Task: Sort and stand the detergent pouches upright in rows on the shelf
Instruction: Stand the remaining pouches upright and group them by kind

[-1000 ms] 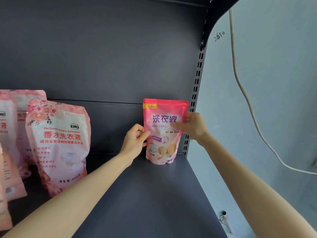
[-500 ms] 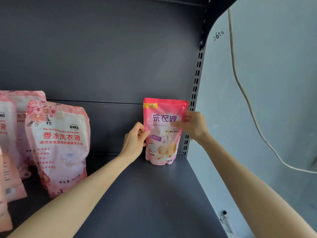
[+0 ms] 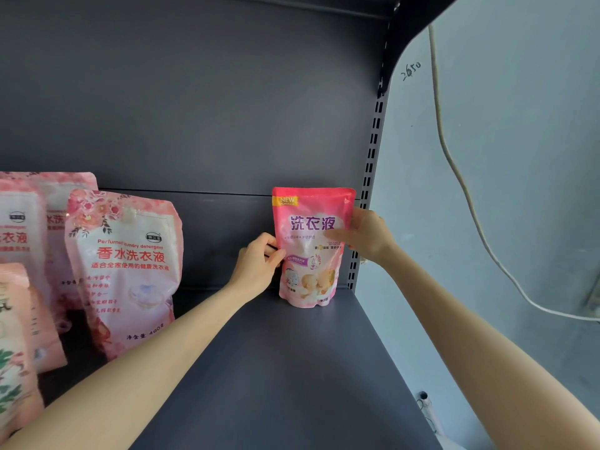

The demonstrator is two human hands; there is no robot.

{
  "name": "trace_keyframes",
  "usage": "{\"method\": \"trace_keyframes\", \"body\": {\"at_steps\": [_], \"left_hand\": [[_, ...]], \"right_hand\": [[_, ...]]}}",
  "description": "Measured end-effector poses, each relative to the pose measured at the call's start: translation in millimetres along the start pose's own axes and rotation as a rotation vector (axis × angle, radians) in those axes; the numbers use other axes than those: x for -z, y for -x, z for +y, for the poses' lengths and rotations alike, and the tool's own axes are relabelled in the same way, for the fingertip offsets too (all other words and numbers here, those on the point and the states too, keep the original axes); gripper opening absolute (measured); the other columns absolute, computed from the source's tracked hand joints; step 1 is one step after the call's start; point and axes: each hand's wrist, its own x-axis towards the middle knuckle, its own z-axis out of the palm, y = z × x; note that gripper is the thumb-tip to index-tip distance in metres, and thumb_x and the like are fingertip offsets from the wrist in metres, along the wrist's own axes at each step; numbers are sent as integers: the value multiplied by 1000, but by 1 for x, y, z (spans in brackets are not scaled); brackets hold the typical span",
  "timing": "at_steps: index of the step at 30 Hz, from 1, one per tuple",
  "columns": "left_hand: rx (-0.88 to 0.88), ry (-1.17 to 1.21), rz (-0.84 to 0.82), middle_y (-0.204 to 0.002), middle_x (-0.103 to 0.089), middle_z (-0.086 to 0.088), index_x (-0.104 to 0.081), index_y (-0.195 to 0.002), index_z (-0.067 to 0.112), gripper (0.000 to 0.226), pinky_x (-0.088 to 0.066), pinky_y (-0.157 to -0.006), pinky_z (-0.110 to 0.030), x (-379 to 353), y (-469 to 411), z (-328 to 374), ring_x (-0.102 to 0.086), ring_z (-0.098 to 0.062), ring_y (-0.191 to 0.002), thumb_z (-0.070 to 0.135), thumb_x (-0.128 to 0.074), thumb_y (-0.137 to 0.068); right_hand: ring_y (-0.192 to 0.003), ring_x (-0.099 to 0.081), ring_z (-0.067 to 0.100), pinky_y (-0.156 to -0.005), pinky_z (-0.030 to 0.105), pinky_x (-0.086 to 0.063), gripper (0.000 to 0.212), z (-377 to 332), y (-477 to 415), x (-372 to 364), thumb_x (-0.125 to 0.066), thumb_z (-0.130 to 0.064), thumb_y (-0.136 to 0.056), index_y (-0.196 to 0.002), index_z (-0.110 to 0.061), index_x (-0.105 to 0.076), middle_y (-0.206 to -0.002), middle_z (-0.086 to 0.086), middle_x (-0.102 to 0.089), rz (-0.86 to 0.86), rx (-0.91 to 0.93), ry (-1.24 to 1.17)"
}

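2 hands hold 1 small pink pouch (image 3: 311, 248), which stands upright with its base on the dark grey shelf (image 3: 292, 368). The left hand (image 3: 256, 267) pinches the pouch's left edge about halfway up: the thumb lies on the printed front and the other fingers curl behind it. The right hand (image 3: 367, 235) grips the right edge a little higher, its thumb stretched across the front just below the purple lettering. Its remaining fingers wrap behind the pouch and are mostly hidden. Between the 2 sets of fingers the pouch faces forward, its yellow "NEW" tag above the left thumb.

Just behind the right fingers rises the slotted upright (image 3: 370, 177) at the shelf's right end, and the grey back panel (image 3: 194, 108) stands close behind both hands. Well to the left of the left fingers, a large floral pouch (image 3: 126, 271) stands on the same shelf, leaning slightly. More pink pouches (image 3: 22, 228) crowd behind and beside it. Right of the right hand, a white cable (image 3: 467, 194) hangs down the pale wall (image 3: 519, 125), which bears the handwritten figures 2650 (image 3: 410, 70).
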Motion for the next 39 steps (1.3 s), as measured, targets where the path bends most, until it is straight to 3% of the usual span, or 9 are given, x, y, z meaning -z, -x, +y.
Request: {"method": "trace_keyframes", "body": {"at_steps": [3, 6, 15, 19, 24, 31, 37, 39], "left_hand": [[-7, -87, -20, -104, -66, -3, -56, -111, 12, 22, -52, -79, -34, 3, 3, 4, -62, -19, -96, 27, -56, -93], [15, -157, -71, -107, -66, -2, -52, -122, 12, 33, -50, -83, -35, 8, 7, 11, -59, -20, -102, 29, -56, -93], [-58, -441, -174, -121, -58, -4, -50, -122, 14, 34, -43, -82, -34, 35, 25, 52, -55, -25, -109, 30, -55, -92], [-165, -514, -137, -116, -59, -6, -56, -109, 13, 23, -42, -75, -33, 59, 42, 80, -55, -26, -101, 29, -55, -92], [-275, -557, -72, -130, -55, -4, -51, -128, 18, 37, -42, -92, -38, 100, 84, 118, -50, -26, -119, 29, -54, -92], [-350, -683, 67, -128, -54, -5, -46, -133, 17, 42, -37, -96, -38, 171, 163, 147, -44, -26, -121, 33, -51, -94], [-347, -795, 162, -126, -54, -3, -44, -135, 19, 46, -35, -94, -36, 245, 225, 141, -41, -25, -123, 34, -51, -92], [-350, -824, 187, -124, -55, -2, -45, -134, 20, 46, -35, -94, -38, 273, 242, 133, -42, -24, -122, 36, -52, -92]], "right_hand": [[-82, -61, 21, -70, 27, -49, 27, -6, 5, 3, -67, -27, -85, -104, -9, -65, -98, 7, -70, -8, -24, 126], [-91, -62, 26, -80, 35, -53, 28, -13, 13, 7, -68, -25, -84, -105, -6, -65, -101, 10, -69, -3, -77, 173], [-110, -58, 33, -90, 39, -50, 34, -56, 62, 29, -61, -18, -89, -119, -3, -58, -116, 16, -62, -59, -63, 351], [-110, -56, 30, -91, 37, -47, 33, -79, 84, 47, -62, -14, -89, -120, -7, -59, -121, 13, -61, -67, 28, 413], [-109, -56, 28, -88, 35, -46, 38, -112, 121, 67, -65, -17, -87, -124, -9, -59, -124, 10, -59, -4, 142, 428], [-99, -57, 31, -82, 39, -49, 26, -171, 181, 67, -61, -19, -86, -111, -10, -62, -109, 10, -59, 84, 309, 442], [-114, -51, 26, -91, 34, -41, 36, -233, 224, 37, -59, -26, -90, -125, -15, -56, -129, 4, -51, 81, 409, 360], [-110, -53, 26, -91, 36, -44, 36, -255, 235, 22, -58, -27, -91, -125, -15, -54, -133, 3, -49, 69, 438, 337]]}}
